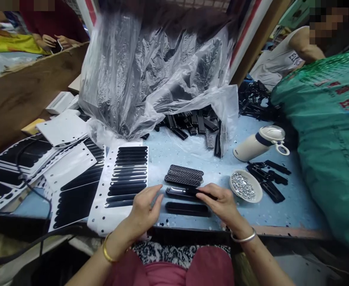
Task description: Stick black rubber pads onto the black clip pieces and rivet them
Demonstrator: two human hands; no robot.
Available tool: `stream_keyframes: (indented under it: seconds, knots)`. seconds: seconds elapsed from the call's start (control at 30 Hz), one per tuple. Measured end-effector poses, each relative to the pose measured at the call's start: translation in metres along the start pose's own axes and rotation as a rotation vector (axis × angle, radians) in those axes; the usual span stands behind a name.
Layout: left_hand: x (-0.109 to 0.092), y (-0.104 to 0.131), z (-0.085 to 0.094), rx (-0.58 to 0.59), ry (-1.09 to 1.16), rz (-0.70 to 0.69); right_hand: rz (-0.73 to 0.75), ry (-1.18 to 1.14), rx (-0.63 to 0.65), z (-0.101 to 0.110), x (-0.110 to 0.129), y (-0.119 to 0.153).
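Grip of the right hand (218, 200) is nearly closed — from my remote seat I see thumb and fingertips pinching the right end of a glossy black strip (177, 192). That strip is at the near middle of the blue tabletop (281, 214), between dark patterned pieces (184, 174) on its far side and a duller black strip (177, 208) on its near side. On the left hand (144, 206) I have the grip spread, thumb well apart from the index finger, near the glossy strip's left end; whether it touches the white sheet (111, 219) beside it, I cannot tell. Rows of black strips (126, 190) lie on that sheet. Rightward I see a white bowl (257, 196) of small metal parts (242, 184) — a pale bottle (250, 147) is just behind it.
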State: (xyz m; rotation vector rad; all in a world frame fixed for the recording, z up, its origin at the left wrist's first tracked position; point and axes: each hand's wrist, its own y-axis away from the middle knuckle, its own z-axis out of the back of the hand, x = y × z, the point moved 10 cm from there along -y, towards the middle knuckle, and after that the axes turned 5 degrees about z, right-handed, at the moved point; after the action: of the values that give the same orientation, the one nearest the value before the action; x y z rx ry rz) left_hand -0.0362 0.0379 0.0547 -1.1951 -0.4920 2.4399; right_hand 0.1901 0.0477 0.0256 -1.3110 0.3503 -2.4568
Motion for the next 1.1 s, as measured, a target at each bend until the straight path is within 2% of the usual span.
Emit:
stream_keyframes:
  seconds: [0.1,0.2,0.33,0.4,0.5,0.6,0.73,0.9,1.1]
  knots:
    - [0.003,-0.012,-0.026,0.137,0.048,-0.001,0.02,-0.026,0.041,-0.006,0.003,0.002]
    - [0.017,-0.02,-0.031,0.21,0.04,0.083,0.023,-0.023,0.016,-0.001,0.001,-0.001]
    - [0.044,-0.036,-0.025,0.119,-0.048,0.197,0.04,0.021,-0.047,0.009,-0.005,-0.011]
    - [0.05,-0.043,-0.032,0.118,-0.054,0.184,0.066,0.037,-0.054,0.01,-0.005,-0.015]
    - [0.047,-0.045,-0.051,0.216,-0.018,0.113,0.097,0.08,-0.049,0.01,-0.001,-0.019]
    - [0.042,-0.042,-0.059,0.297,0.025,0.081,0.13,0.166,-0.031,0.008,0.003,-0.018]
    - [0.041,-0.038,-0.058,0.327,0.079,0.115,0.166,0.185,0.029,0.004,0.01,-0.015]
    - [0.045,-0.035,-0.059,0.33,0.092,0.167,0.227,0.252,0.004,0.002,0.025,-0.018]
    - [0.052,-0.031,-0.061,0.338,0.129,0.224,0.307,0.266,0.08,-0.028,0.036,-0.025]
